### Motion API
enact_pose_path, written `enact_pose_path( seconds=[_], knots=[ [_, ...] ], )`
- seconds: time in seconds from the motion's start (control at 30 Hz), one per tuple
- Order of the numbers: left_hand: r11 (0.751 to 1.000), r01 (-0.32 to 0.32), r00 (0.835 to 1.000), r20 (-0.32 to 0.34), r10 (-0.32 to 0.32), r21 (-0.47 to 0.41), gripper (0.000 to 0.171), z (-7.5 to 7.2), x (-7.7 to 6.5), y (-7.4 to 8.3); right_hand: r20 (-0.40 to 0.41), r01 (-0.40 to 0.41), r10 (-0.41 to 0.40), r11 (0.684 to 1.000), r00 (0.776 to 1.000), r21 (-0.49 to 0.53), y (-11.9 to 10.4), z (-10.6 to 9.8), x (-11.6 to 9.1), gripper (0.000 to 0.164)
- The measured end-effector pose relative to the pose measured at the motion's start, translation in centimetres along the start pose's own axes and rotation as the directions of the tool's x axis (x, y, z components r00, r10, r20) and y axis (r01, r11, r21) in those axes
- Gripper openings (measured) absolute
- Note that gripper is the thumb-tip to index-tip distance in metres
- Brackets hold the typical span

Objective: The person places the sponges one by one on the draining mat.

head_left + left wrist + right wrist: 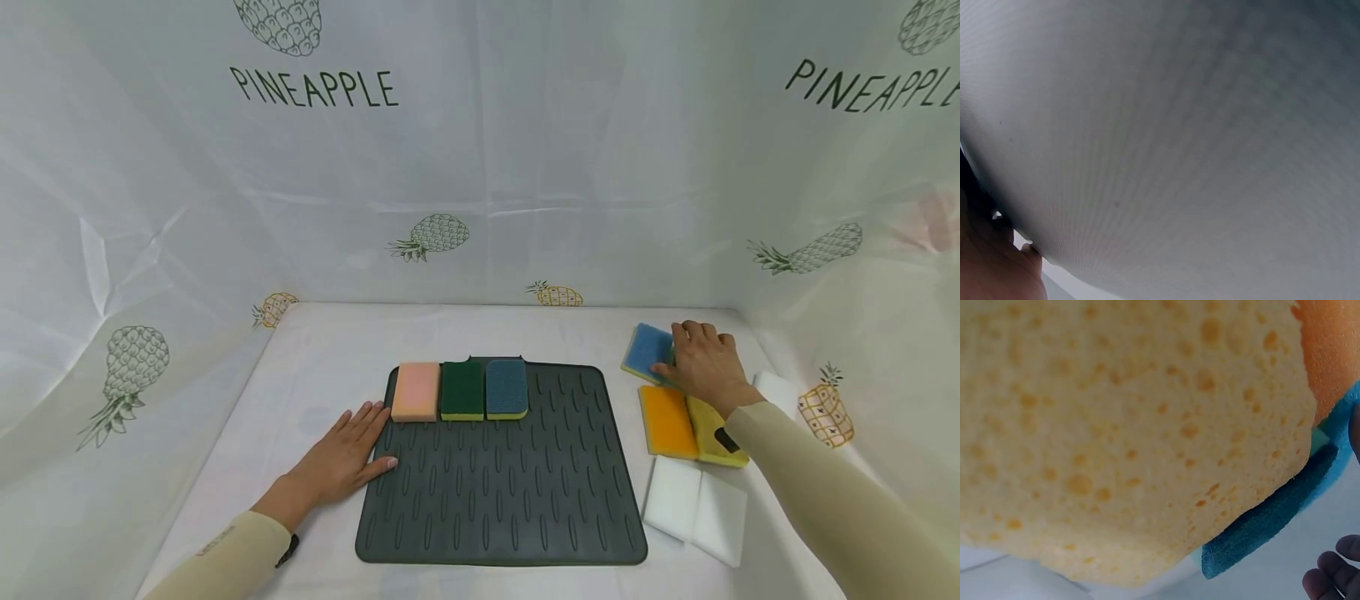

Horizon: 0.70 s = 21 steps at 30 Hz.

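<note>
The left hand (341, 458) lies flat with its fingers spread at the left edge of the dark ribbed mat (502, 483), its thumb tip over the mat and its fingertips just beside the pink sponge (416, 392); its grip is wide and holds nothing. The right hand (705, 362) is over at the right side of the white surface (322, 350), fingers bent downward and thumb at the edge of the blue sponge (647, 350), which lies beyond the mat's far right corner. Whether the right grip pinches anything I cannot tell, as the hand hides what is beneath it.

On the mat, along its far edge, the pink sponge, a dark green sponge (462, 390) and a dark blue sponge (507, 388) stand in a row from the left, the latter two showing yellow sides. Nearer than the blue sponge, an orange sponge (667, 422) lies beside a porous yellow sponge (716, 429), partly covered by the right sleeve (825, 492). Nearer again are two white pads (672, 497), side by side. Behind the surface hangs a pale sheet (517, 150) printed with pineapples
</note>
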State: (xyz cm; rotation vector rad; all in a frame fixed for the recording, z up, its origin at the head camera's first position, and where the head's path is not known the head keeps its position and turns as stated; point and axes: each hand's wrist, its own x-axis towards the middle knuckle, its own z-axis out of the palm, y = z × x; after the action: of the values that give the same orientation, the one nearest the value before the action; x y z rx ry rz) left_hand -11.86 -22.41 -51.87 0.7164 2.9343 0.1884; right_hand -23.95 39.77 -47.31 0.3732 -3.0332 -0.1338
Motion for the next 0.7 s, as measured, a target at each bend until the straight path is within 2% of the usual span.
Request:
enact_pose_path(
  seconds=[0.23, 0.47, 0.7],
  knots=[
    [1.0, -0.001, 1.0, -0.003, 0.001, 0.0, 0.089, 0.22, 0.04, -0.23, 0.003, -0.029, 0.029, 0.998, 1.0, 0.058, 0.22, -0.21, 0.19, 0.11],
    [1.0, 0.002, 1.0, 0.003, -0.002, -0.009, 0.088, 0.06, -0.01, -0.03, 0.031, -0.005, 0.003, 0.998, 1.0, 0.066, 0.04, -0.28, -0.01, 0.106],
    [1.0, 0.003, 1.0, 0.001, -0.003, -0.008, 0.088, -0.09, -0.13, 0.05, 0.006, -0.001, 0.001, 0.997, 1.0, 0.083, -0.42, -0.38, -0.29, 0.105]
  ],
)
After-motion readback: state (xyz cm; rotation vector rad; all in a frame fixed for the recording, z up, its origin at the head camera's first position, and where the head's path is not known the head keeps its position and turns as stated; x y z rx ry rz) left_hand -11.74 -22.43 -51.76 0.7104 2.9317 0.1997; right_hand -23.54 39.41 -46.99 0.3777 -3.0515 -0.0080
